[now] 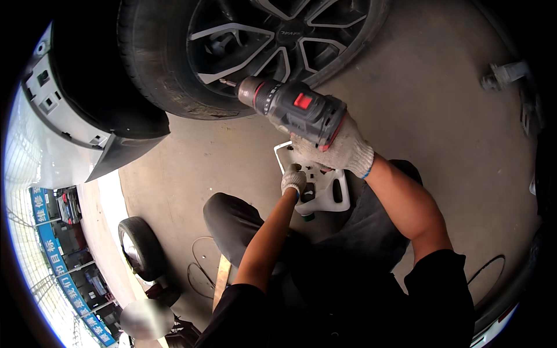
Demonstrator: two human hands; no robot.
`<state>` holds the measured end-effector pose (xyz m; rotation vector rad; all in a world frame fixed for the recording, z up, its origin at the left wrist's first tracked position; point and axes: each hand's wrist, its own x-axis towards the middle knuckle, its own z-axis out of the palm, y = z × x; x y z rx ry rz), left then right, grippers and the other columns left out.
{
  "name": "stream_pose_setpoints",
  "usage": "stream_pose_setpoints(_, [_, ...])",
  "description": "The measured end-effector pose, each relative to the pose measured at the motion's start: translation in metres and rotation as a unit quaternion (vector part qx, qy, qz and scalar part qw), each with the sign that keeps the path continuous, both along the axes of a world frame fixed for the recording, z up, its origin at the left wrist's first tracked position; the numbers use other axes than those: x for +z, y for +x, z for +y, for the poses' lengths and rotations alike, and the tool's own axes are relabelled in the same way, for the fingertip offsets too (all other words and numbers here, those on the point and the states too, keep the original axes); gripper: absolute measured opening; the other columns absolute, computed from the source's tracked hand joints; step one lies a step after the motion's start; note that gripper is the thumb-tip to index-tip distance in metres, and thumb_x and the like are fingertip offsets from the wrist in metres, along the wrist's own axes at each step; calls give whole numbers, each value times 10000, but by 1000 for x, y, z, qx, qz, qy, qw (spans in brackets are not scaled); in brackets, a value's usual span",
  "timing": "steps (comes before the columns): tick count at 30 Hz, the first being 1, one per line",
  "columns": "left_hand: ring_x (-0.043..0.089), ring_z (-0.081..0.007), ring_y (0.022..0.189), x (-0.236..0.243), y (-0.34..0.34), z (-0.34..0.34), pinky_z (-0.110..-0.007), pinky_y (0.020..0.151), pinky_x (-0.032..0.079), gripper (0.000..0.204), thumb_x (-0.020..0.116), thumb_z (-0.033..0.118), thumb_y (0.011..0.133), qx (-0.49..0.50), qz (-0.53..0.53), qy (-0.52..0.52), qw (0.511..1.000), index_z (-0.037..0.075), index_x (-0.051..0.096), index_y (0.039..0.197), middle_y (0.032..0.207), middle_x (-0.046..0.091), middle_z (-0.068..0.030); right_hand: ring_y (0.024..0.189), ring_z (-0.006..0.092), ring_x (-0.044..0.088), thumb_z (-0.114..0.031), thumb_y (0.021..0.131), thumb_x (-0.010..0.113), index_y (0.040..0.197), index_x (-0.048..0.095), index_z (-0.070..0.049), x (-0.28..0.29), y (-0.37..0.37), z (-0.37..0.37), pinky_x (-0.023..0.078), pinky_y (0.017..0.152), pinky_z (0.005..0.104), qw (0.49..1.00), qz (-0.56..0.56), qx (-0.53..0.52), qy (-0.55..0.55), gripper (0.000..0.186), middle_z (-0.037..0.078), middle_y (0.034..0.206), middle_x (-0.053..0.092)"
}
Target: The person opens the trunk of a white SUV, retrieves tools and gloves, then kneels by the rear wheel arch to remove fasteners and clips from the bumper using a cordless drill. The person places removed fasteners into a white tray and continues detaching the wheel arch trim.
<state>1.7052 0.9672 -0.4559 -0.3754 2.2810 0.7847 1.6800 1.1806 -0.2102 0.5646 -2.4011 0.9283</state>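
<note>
My right hand (346,152), in a pale knitted work glove, grips a cordless drill (293,108) with a grey and black body and a red button. A thin bit in its chuck points left, in front of the lower rim of a car wheel (154,64). Below the drill, my gloved left hand (294,180) reaches into a white plastic jug cut open as a tray (333,204), with small dark parts inside. The left fingers are curled together. Whatever they pinch is too small to make out. The tray sits low between my knees.
A white car body panel (55,124) with clip holes hangs at the left, beside the wheel. On the concrete floor lie a loose tyre (141,249), a thin cable (197,269) and a wooden strip (221,281). A metal part (505,75) stands at the far right.
</note>
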Motion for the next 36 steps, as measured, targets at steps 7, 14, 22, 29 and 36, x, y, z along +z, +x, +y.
stream_pose_setpoints(7, [637,-352,1082,-44,-26,38,-404,951,499,396,564,247,896,-222,125,-115,960,84,576,1257,1206,628,-197,945,303,656,-341,701,781,1216,571,-87,-18,-1,17,520,875,458,995,-92,-29,-37,611,110,1110,653])
stream_pose_setpoints(14, [538,-242,1150,-108,-38,58,-347,933,483,431,514,272,922,-271,277,-226,894,61,539,1296,1243,576,-161,975,289,636,-350,733,758,1103,670,-181,-7,17,21,510,846,441,993,-80,-5,-91,416,55,1078,671])
stream_pose_setpoints(22, [617,-188,822,71,-34,54,-294,723,528,284,543,102,915,-188,197,115,955,48,565,1194,984,650,-115,911,292,647,-325,747,742,1111,640,-146,-3,7,28,520,799,439,997,-33,-13,-67,418,78,1024,670])
stream_pose_setpoints(29, [623,-186,722,183,-65,-13,-325,700,536,215,551,76,928,165,122,554,807,20,575,1134,929,654,-106,841,314,654,-273,801,695,1048,658,-141,-1,-7,13,540,753,434,998,-32,53,-32,282,91,984,672])
stream_pose_setpoints(36, [621,-275,1081,244,-78,-37,-397,911,523,387,504,112,970,263,258,643,671,2,475,1340,1261,605,-144,853,338,648,-193,754,685,1143,602,-86,-8,-7,-25,546,736,430,988,-43,133,-68,412,138,1023,661])
